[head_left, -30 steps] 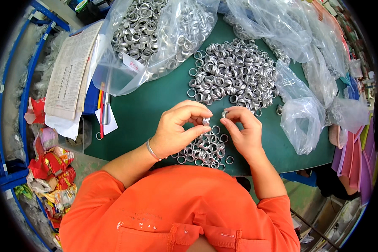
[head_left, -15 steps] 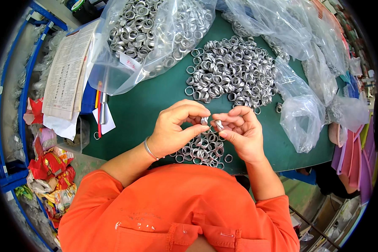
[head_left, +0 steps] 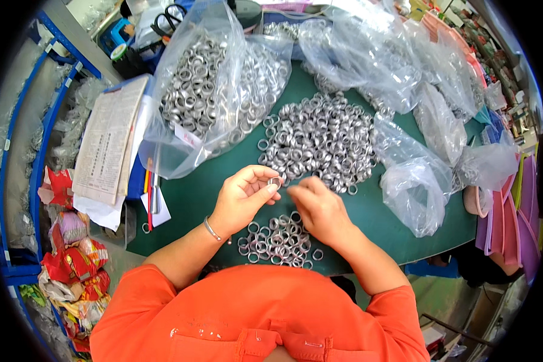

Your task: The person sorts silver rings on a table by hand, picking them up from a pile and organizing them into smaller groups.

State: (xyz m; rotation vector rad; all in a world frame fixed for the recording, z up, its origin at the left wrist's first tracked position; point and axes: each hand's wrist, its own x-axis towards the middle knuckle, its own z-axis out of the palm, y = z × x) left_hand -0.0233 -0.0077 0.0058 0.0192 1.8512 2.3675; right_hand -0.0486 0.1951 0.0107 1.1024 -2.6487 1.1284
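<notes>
The left hand pinched a ring, while the right hand, too blurry to tell its grip, had the big pile at twelve o'clock.

Large ring pile: I have it mid-table.
Small ring pile: before it, at the table's near edge.
Left hand, right hand: side by side, between the piles.
Ring bag: behind and left of the large pile.
Newspaper: left of that bag.
Plastic bag: right of the large pile.
Shelving: my far left.
</notes>
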